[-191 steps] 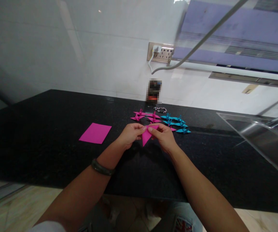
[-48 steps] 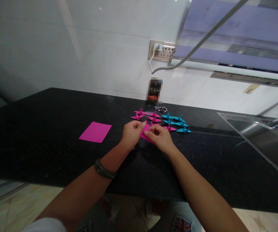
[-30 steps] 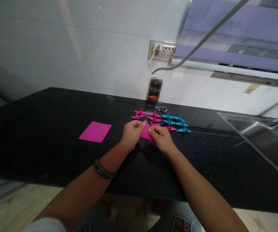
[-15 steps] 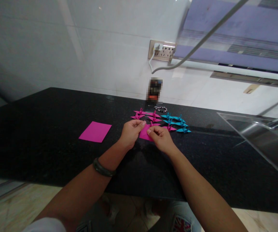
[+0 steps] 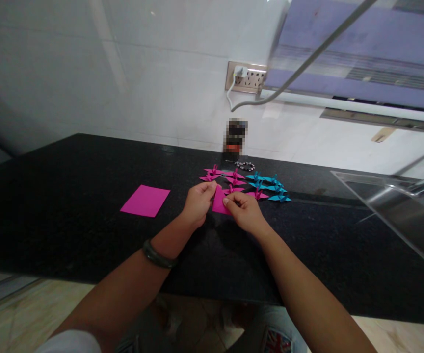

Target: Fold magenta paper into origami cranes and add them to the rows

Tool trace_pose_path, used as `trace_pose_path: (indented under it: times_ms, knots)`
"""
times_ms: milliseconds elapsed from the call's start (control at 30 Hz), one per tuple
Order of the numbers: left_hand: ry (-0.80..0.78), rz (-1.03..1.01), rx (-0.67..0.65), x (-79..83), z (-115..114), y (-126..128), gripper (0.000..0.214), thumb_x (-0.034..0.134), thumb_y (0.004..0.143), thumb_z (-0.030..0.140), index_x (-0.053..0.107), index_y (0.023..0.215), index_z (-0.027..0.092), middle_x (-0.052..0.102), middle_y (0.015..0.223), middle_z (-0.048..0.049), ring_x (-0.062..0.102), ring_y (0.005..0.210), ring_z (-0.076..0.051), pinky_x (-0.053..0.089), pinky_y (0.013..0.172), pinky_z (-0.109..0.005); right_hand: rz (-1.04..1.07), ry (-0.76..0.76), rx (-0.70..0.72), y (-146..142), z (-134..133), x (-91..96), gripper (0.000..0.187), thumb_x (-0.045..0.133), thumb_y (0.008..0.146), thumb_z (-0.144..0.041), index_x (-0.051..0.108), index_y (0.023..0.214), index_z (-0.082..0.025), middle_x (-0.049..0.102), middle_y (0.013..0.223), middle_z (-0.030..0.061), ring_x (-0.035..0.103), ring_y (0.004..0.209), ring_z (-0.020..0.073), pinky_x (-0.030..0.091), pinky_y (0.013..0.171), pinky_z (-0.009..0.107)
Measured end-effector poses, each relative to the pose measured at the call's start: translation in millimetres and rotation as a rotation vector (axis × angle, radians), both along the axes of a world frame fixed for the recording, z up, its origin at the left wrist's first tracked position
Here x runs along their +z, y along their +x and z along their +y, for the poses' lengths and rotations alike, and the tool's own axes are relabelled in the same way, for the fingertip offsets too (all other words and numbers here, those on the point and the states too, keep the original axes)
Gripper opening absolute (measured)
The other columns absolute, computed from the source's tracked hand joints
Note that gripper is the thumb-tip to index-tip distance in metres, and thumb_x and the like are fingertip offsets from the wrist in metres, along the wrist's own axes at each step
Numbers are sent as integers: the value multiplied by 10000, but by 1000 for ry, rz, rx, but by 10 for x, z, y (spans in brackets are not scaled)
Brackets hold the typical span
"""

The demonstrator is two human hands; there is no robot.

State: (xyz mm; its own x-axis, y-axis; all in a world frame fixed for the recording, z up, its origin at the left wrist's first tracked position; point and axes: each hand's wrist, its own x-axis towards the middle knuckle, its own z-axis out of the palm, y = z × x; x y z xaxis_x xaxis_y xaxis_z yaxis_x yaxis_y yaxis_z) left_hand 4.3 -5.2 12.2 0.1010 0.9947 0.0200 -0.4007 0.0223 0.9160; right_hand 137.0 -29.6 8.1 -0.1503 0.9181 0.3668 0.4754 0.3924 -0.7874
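Observation:
Between my hands is a folded piece of pink origami paper [image 5: 219, 203], held just above the dark countertop. My left hand [image 5: 198, 202] pinches its upper left edge between thumb and fingers. On the other side, my right hand [image 5: 246, 210] grips the paper's right edge, and its fingers cover part of it. Just beyond stand several pink paper cranes [image 5: 235, 181], some partly hidden by my hands. To their right are several blue paper cranes [image 5: 267, 186]. A flat pink paper square [image 5: 145, 201] lies left of my left hand.
A beaded bracelet [image 5: 245, 166] and a blurred-out upright object [image 5: 235, 138] are at the back of the black countertop [image 5: 68, 196]. A metal sink [image 5: 410, 215] is set in at the right. On the wall is a socket [image 5: 249, 77] with a plugged-in cable.
My left fingertips have shifted slightly left and up along the paper, so more of its upper left edge shows. Both hands still hold it in nearly the same place.

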Motion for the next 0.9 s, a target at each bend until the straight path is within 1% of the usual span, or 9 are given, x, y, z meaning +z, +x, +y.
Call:
trace_pose_path:
  times_ms: [100,233,300,467,567,633,767,833,900]
  knots:
    - [-23,14,-28,-2,13,-9,344,630,647,459,594,725,125,548,607,-4,481,509,-87,401,499,-227,2,4,-14,2,8,-26,235,477,777,-300,481,583,-167,405,533,-33,370,509,93,302,499,217]
    - [53,96,70,-36,37,-19,297,708,579,384,574,640,126,519,574,17,445,507,-68,375,495,-200,-2,16,9,-14,-3,-35,220,488,770,-293,515,595,-163,426,538,-30,384,513,95,306,505,222]
    - [66,110,86,-33,37,-27,300,699,590,398,571,624,129,515,571,18,442,504,-68,374,495,-201,20,4,15,-19,-7,-28,219,499,764,-297,524,593,-163,427,534,-30,384,512,96,303,503,223]
    - [1,163,-100,27,-7,-32,418,574,667,545,606,688,128,565,596,-25,493,523,-100,401,505,-228,224,-64,-40,19,27,-10,209,528,744,-339,561,636,-163,437,536,-33,367,494,93,298,488,224]
    - [11,265,-151,19,-24,-20,409,594,655,531,611,662,123,572,587,-29,515,548,-109,421,543,-236,317,-60,-117,48,59,-14,209,543,734,-356,586,674,-160,470,557,-26,378,500,97,309,491,228]
    - [58,319,-139,-10,-16,-18,354,631,642,478,608,631,124,568,573,-19,509,539,-104,414,548,-232,340,-63,-125,50,66,-20,206,551,729,-355,590,673,-160,476,559,-24,380,500,96,311,489,227]
    - [181,421,-24,-53,19,-37,286,647,639,407,615,589,127,558,542,-5,460,501,-92,363,500,-217,372,-90,-92,19,47,-22,202,556,729,-355,591,685,-161,479,558,-26,373,488,90,301,472,219]
    - [195,431,-3,-50,27,-45,284,641,646,406,625,599,126,552,539,-2,455,502,-90,356,496,-215,380,-83,-95,4,39,-23,204,559,727,-356,594,686,-159,486,563,-25,378,491,89,302,472,218]
    - [154,365,-22,-35,23,-44,279,653,637,402,633,634,124,556,555,-2,474,518,-89,379,521,-219,400,-63,-125,-4,40,-29,207,563,723,-359,597,685,-158,490,563,-26,385,497,90,309,478,218]
